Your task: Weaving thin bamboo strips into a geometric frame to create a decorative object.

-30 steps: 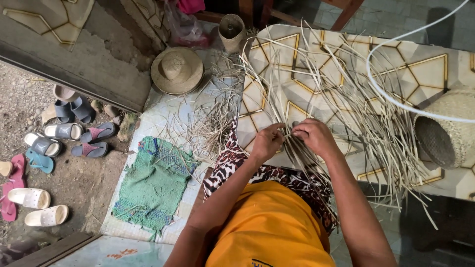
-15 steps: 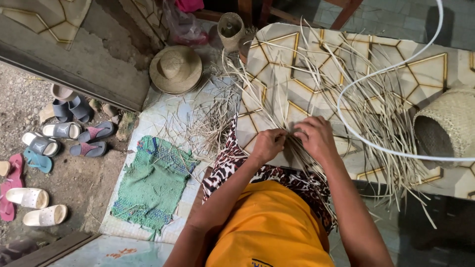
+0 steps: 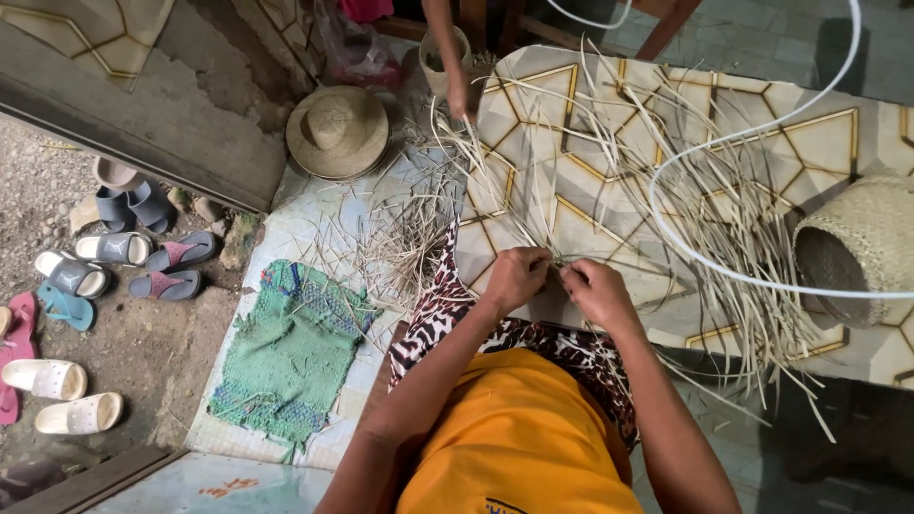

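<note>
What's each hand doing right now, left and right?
Left hand: closed, pinching the pale straw strips at the weave.
Right hand: closed on the same strips, close beside the left.

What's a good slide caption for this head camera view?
Both hands, left hand and right hand, working pale straw strips beside a woven basket.

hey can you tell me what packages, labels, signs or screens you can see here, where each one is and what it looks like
Printed mark: on the pale sheet at the bottom edge, left of the person's arm; small, orange.
Printed mark: on the orange shirt at its lower edge; small, dark and yellow, cut off by the frame.
No packages, signs or screens show.
</note>
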